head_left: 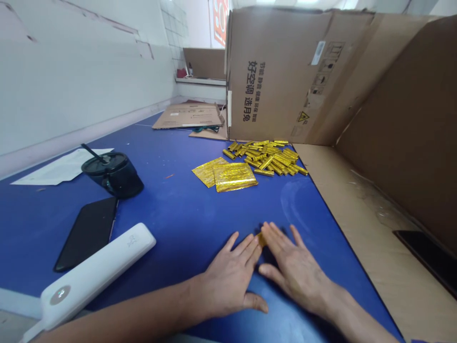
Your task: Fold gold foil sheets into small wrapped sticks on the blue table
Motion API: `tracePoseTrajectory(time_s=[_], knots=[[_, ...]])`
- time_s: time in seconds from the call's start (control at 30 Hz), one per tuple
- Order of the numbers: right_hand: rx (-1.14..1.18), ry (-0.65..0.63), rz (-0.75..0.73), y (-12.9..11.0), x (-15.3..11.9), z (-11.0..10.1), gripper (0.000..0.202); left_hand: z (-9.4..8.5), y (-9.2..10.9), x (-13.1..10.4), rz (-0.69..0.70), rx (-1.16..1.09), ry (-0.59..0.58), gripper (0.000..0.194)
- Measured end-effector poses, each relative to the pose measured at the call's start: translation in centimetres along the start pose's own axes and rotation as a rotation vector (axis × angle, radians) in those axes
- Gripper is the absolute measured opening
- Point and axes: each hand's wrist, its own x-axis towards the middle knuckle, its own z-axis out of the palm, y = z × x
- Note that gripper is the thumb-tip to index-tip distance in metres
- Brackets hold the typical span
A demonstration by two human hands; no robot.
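My left hand (233, 276) lies palm down on the blue table, fingers stretched forward and thumb apart. Beside it my right hand (294, 264) rests flat in the same way, its thumb pointing left. A small piece of gold foil (262, 239) shows between the two sets of fingertips, which press on it from above. Most of this piece is hidden under the fingers, so I cannot tell its full shape. Beyond the hands are flat gold foil sheets (235, 177), overlapping one another. Behind them, to the right, is a heap of rolled gold foil tubes (271, 157).
At left are a dark mug with a lid (121, 176), white papers (64, 166), a black phone (87, 233) and a long white device (96, 271). A large cardboard box (282, 71) stands behind the tubes. Flattened cardboard (191, 116) lies at the back of the blue table (171, 205).
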Motion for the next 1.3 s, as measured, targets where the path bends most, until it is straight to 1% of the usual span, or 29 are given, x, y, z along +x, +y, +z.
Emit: tracePoseTrajectory(time_s=[0.03, 0.1, 0.2, 0.3, 0.37, 0.43, 0.5, 0.57, 0.63, 0.7, 0.77, 0.8, 0.83, 0.9, 0.97, 1.07, 1.17, 1.23, 1.3], knots=[[0.038, -0.025, -0.056, -0.5, -0.1, 0.2, 0.065, 0.0, -0.1, 0.1, 0.001, -0.003, 0.002, 0.092], [0.059, -0.012, -0.082, -0.9, -0.4, 0.8, 0.068, -0.1, -0.1, 0.1, 0.002, -0.004, 0.009, 0.092], [0.024, -0.020, -0.072, 0.5, -0.6, 1.4, 0.064, -0.1, -0.1, 0.0, 0.006, 0.007, 0.018, 0.091], [-0.024, -0.015, -0.025, 2.0, -0.5, 1.6, 0.059, 0.1, -0.1, -0.1, 0.020, 0.028, 0.021, 0.090], [-0.052, 0.001, 0.000, 2.3, -0.5, 1.6, 0.059, 0.1, -0.4, -0.1, 0.027, 0.045, 0.032, 0.088], [-0.075, 0.023, 0.022, 2.0, -0.8, 1.7, 0.061, 0.1, -1.4, 0.1, 0.029, 0.062, 0.048, 0.086], [-0.098, 0.043, 0.044, 1.3, -1.2, 1.9, 0.063, -0.1, -2.9, 0.5, 0.023, 0.083, 0.056, 0.081], [-0.114, 0.056, 0.049, 0.7, -1.7, 2.2, 0.065, -0.4, -4.3, 1.3, 0.039, 0.114, 0.054, 0.075], [-0.123, 0.061, 0.042, 0.1, -2.0, 2.3, 0.066, -0.8, -5.0, 2.4, 0.039, 0.146, 0.066, 0.072], [-0.127, 0.055, 0.034, -0.2, -2.1, 2.3, 0.065, -1.0, -4.6, 3.6, 0.010, 0.170, 0.095, 0.071], [-0.132, 0.038, 0.029, -0.5, -2.0, 2.2, 0.063, -1.0, -3.2, 4.7, -0.072, 0.169, 0.150, 0.077], [-0.136, 0.027, 0.024, -0.6, -2.0, 2.1, 0.062, -0.9, -2.3, 5.1, -0.049, 0.148, 0.146, 0.079], [-0.138, 0.020, 0.017, -0.6, -1.9, 2.0, 0.060, -0.7, -1.5, 5.3, 0.010, 0.112, 0.125, 0.081], [-0.141, 0.014, 0.010, -0.6, -1.9, 1.9, 0.060, -0.3, -0.6, 5.5, 0.073, 0.035, 0.089, 0.087], [-0.140, 0.016, 0.017, -0.4, -2.0, 1.9, 0.063, 0.1, -0.7, 5.3, 0.114, 0.001, 0.052, 0.085], [-0.137, 0.021, 0.018, 0.0, -2.2, 2.0, 0.066, 0.1, -2.3, 4.5, 0.116, 0.003, 0.019, 0.081], [-0.141, 0.038, 0.003, 0.4, -2.3, 1.9, 0.062, -0.2, -3.7, 3.9, 0.077, 0.024, 0.013, 0.078], [-0.143, 0.048, 0.010, 0.5, -2.1, 1.7, 0.060, -0.2, -3.9, 3.6, 0.036, 0.043, 0.031, 0.076], [-0.139, 0.051, 0.017, 0.7, -1.9, 1.4, 0.056, -0.1, -3.7, 3.3, -0.007, 0.062, 0.061, 0.076]])
